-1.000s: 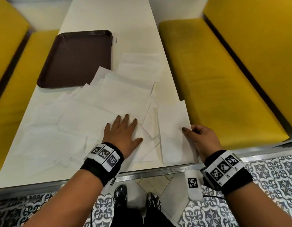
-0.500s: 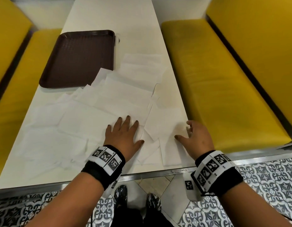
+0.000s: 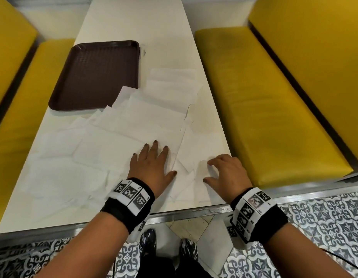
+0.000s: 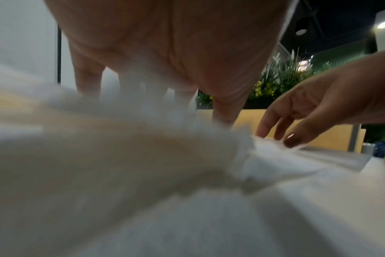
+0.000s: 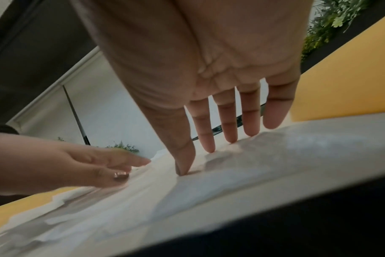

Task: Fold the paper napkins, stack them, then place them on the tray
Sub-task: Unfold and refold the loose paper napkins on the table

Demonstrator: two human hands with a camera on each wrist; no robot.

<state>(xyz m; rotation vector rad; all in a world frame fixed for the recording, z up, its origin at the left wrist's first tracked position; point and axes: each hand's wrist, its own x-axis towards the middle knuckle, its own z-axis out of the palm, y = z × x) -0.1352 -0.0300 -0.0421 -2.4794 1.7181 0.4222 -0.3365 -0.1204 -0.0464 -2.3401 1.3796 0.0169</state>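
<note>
Patterned floor tiles [image 3: 324, 223] and a pair of dark shoes [image 3: 168, 245] showed nearest, below the metal edge of the white table [image 3: 134, 23]. Both wrists wore black bands with square coded markers [image 3: 130, 194].

On the near end of the table the left hand [image 3: 152, 165] lay flat, palm down, fingers straight and spread, pressing on the loose spread of paper napkins [image 3: 122, 133]. The left wrist view showed its palm [image 4: 165, 43] low over rumpled, blurred white paper, with the fingertips down on it.

Just to its right, near the table's right edge, the right hand [image 3: 227, 173] rested on a separate napkin [image 3: 202, 149]; its fingers were relaxed and only slightly arched, the thumb and fingertips [image 5: 184, 167] touching the paper, gripping nothing. The right wrist view showed the fingers [image 5: 229, 121] extended down onto the sheet, with the other hand [image 5: 62, 167] alongside.

Beyond the hands, the napkins lay unfolded and overlapping across the middle of the table, a few more [image 3: 172, 81] lying farther up beside the tray. The dark brown tray [image 3: 98, 73] sat on the far left part of the table, one napkin corner overlapping its near right edge.

Yellow padded benches [image 3: 264, 101] flanked the table on both sides.
</note>
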